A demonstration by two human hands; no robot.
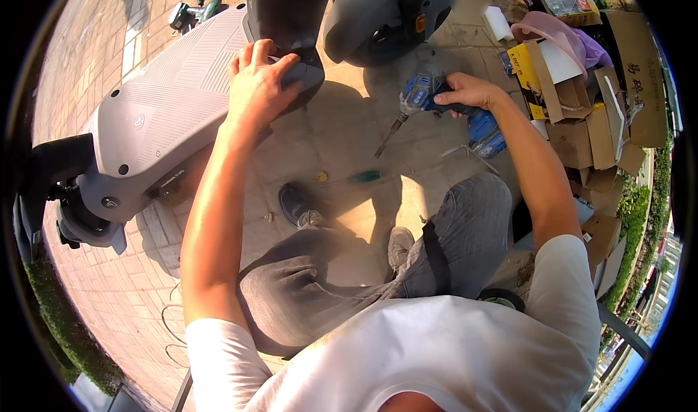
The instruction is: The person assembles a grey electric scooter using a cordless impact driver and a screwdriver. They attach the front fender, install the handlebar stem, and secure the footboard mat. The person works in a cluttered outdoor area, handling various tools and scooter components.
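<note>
A long grey, ribbed body (171,96) of what looks like an electric scooter lies at my left, a dark wheel part at its near end. My left hand (259,85) rests on its far end, fingers spread over the surface and thumb by the dark edge. In my right hand (469,92) is the handle of a blue cordless drill (418,92), its long bit slanting down toward the paving. The bit's tip touches no scooter part. Beyond my hands stand a black upright part (283,8) and a rounded dark grey part (363,23).
A green-handled tool (363,176) and an L-shaped metal key (458,150) lie on the brick paving. Opened cardboard boxes (571,139) and a pink basin-like thing (549,37) crowd the right. Another cordless drill (193,12) lies past the scooter body.
</note>
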